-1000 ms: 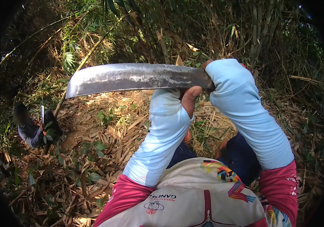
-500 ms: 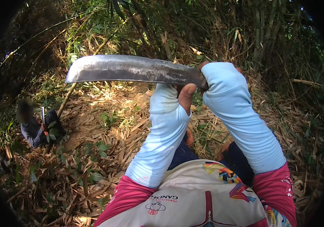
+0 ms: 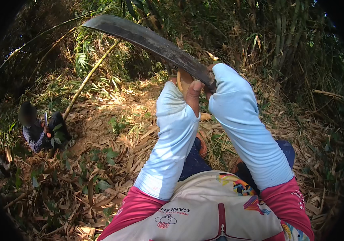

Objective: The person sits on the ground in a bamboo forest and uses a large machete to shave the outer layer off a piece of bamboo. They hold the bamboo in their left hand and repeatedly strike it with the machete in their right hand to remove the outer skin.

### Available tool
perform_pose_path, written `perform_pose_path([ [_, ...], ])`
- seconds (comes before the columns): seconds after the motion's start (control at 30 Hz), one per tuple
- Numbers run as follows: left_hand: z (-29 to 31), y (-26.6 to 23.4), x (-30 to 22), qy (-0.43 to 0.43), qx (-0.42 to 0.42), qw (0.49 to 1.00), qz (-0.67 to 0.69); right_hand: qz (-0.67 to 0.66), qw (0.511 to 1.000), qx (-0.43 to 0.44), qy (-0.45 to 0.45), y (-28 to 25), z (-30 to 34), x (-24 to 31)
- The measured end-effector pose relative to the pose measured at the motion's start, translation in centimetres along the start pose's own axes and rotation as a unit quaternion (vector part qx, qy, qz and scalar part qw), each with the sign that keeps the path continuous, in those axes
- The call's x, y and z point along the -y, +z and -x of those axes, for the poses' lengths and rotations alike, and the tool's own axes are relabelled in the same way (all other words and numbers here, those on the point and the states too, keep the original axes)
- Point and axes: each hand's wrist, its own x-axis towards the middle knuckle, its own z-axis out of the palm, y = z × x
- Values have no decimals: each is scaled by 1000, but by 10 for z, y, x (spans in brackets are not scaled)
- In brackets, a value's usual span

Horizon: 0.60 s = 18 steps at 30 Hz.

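Near the middle of the view, raised in front of the person, the left hand (image 3: 188, 90) is wrapped around the pale wooden handle (image 3: 183, 80) of a long curved machete (image 3: 152, 42), thumb pointing up along the grip. Just to its right, the right hand (image 3: 213, 78) is closed on the same handle where it meets the blade, mostly hidden under a light blue sleeve (image 3: 244, 120) that covers it to the knuckles. Both forearms wear these light blue sleeves, with pink cuffs nearer the body. The dark, worn steel blade sweeps up and to the far left from the hands, its tip high in the upper left of the scene, tilted against the foliage. Below the arms lie the person's white and pink shirt and dark trousers. Dry bamboo leaves (image 3: 111, 136) carpet the ground all around. A thin, leaning bamboo stem (image 3: 87, 80) rises at the left. Farther left, another person (image 3: 39, 128) crouches on the ground, well apart. Dense bamboo stalks (image 3: 284, 36) stand on the far right.
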Motion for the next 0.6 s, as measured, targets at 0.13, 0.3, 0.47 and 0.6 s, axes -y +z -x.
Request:
perform_pose_path([
  [0.13,4,-2,-2,-42,2,999,-7,-150,978,73,122,11,3,-6],
  [0.3,1,-18,7,-2,52,999,3,-210,967,98,102,12,4,-31],
  [0.47,2,-23,-5,-73,67,995,23,-171,974,90,118,-1,10,-36],
  [0.6,-2,-36,6,-111,135,979,107,-62,993,86,57,-30,11,-17],
])
